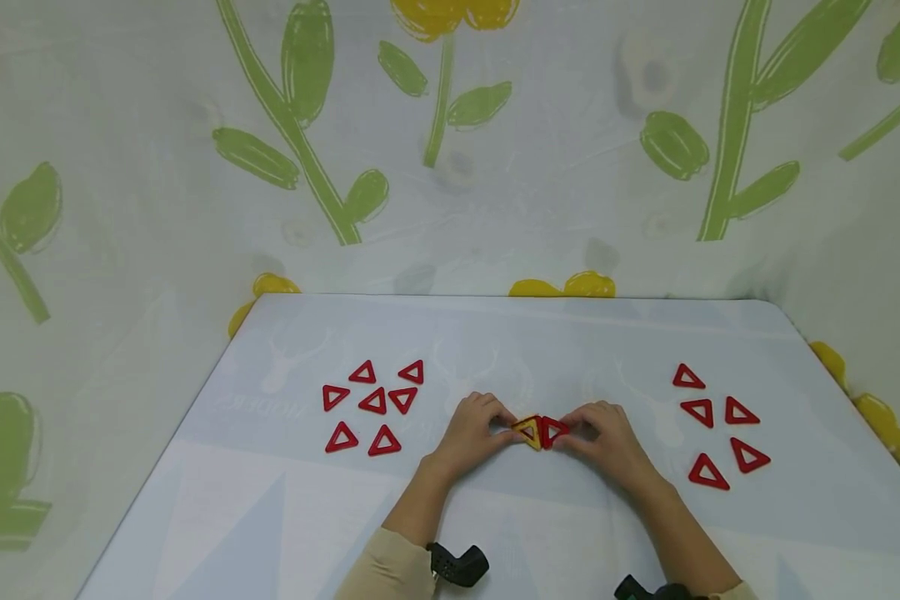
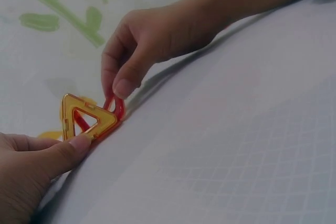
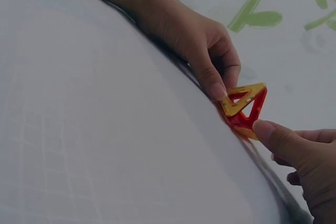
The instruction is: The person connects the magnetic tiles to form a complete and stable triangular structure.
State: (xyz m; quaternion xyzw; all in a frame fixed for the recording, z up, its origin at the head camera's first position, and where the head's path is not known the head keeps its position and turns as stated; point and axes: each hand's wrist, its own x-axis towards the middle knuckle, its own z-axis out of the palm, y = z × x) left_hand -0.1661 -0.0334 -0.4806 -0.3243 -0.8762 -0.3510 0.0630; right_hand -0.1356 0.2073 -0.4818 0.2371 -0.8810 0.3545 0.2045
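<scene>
Near the middle of the table my left hand pinches a yellow triangular magnetic tile by one corner, thumb on its face. Opposite it, my right hand pinches a red triangular magnetic tile between thumb and fingers. The yellow and red tiles meet along their edges and stand tilted against each other like a small pyramid. In the left wrist view, red shows through the opening of the yellow tile, and the right fingers partly cover the red one.
Several red triangular tiles lie flat in a loose group on the left of the table. More red tiles are scattered on the right. Behind the table's far edge hangs a pale cloth printed with plants.
</scene>
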